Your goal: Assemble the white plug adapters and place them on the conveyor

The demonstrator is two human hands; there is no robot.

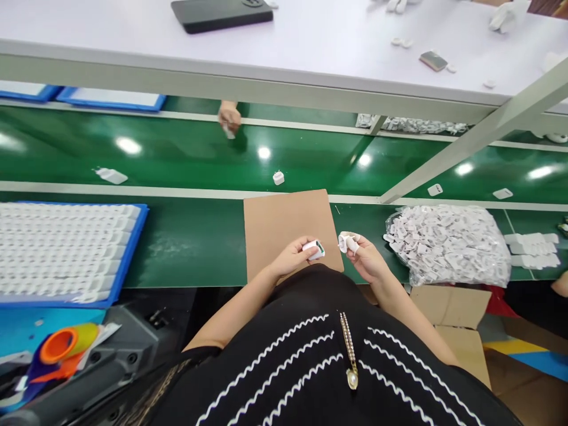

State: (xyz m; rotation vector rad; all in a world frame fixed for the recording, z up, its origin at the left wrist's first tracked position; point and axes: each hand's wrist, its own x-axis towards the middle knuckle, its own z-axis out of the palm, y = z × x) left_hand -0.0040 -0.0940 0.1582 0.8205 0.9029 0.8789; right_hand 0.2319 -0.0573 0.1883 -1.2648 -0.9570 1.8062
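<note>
My left hand [293,255] is closed around a white charger housing [315,251], whose open end shows something green inside. A small white plug piece [343,242] is pinched in the fingers of my right hand [367,259]; white covers wrap some of those fingertips. The two parts are held apart, side by side, over the right edge of a brown cardboard sheet [284,222] on the green bench. A clear bag of small white plastic parts [448,245] lies to the right of my right hand.
At left stands a blue-rimmed tray [141,236] of white pieces. White chargers [278,177] lie on the green belt [195,157], where another person's hand [229,118] reaches in. A white shelf [310,53] with a black phone [222,15] runs above; a slanted post [461,145] stands right.
</note>
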